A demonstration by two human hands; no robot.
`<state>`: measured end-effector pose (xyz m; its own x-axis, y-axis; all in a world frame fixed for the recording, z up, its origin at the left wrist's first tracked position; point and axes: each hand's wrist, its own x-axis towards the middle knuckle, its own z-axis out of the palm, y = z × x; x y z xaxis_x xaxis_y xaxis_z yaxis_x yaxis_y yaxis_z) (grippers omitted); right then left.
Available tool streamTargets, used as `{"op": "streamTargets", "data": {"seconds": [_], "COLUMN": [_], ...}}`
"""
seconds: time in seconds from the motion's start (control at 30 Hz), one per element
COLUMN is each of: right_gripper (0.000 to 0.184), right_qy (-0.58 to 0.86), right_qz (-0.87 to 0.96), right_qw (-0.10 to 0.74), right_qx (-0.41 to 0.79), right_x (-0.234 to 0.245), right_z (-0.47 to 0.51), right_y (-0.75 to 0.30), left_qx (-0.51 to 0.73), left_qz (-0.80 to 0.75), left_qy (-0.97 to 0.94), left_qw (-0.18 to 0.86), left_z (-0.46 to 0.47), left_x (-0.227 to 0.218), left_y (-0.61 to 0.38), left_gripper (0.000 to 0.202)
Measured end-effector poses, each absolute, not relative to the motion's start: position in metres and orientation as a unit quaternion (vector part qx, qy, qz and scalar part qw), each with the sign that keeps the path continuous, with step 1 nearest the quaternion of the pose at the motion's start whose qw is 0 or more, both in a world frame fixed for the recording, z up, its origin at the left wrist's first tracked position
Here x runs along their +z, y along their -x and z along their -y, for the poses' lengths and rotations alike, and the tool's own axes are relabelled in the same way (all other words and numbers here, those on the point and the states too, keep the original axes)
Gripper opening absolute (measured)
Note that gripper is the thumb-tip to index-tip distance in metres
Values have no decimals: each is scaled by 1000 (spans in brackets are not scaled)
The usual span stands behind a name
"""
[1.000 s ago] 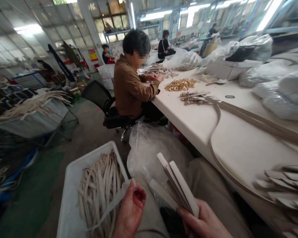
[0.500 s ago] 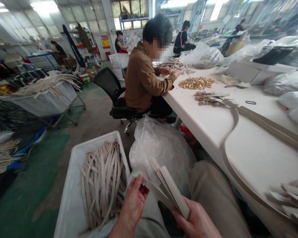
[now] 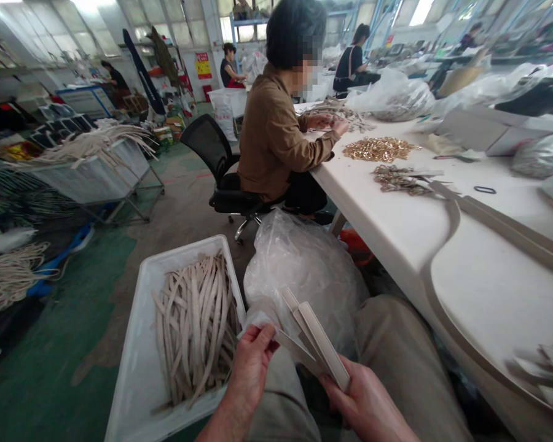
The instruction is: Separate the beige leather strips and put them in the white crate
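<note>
My right hand is closed around several short, flat beige strips with stitched edges, which fan out toward the upper left. One thinner strip splays away from this bundle toward my left hand. The thumb and fingers of that hand are pinched at the strip's far end. Something thin and whitish shows at those fingertips; I cannot tell whether it is part of the strip. Both hands are above my lap, between a white bin on the left and a clear plastic bag beyond.
Long beige strips fill the bin. A white table on the right bears gold-coloured metal pieces, a long curved band and more short strips. A person in a brown jacket sits working at its far side.
The view has shifted slightly, so the surroundings sit a little further right. My left fingers have closed more tightly at the strip's end. My right hand keeps its hold on the bundle.
</note>
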<state>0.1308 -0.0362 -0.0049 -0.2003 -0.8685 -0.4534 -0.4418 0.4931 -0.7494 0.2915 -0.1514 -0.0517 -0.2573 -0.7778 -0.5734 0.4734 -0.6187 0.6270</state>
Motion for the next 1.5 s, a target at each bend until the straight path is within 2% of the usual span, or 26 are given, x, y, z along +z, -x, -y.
{"op": "streamTargets", "data": {"seconds": [0.37,0.7,1.27,1.4,1.5], "right_gripper": [21,23,20,25,35], "right_qy": [406,412,434,404,368], "right_qz": [-725,-717,-730,-704,-666], "right_qw": [508,512,487,536,600], "right_qx": [-226,-233,-206,-232,-244], "right_x": [-11,-5,-8,-9,-10], "right_z": [36,34,43,57,52], "right_y": [-132,-133,-134,-144,-141], "left_qx": [-789,-786,-802,-818,-803], "left_qz": [148,65,203,207,169], "left_qy": [-456,-503,-485,-460,-472], "left_qw": [385,353,283,275,322], "left_z": [151,156,142,123,127], "left_x": [-56,-61,-58,-58,-60], "left_y": [-296,-304,-307,-299,-306], "left_gripper": [44,53,51,45,46]}}
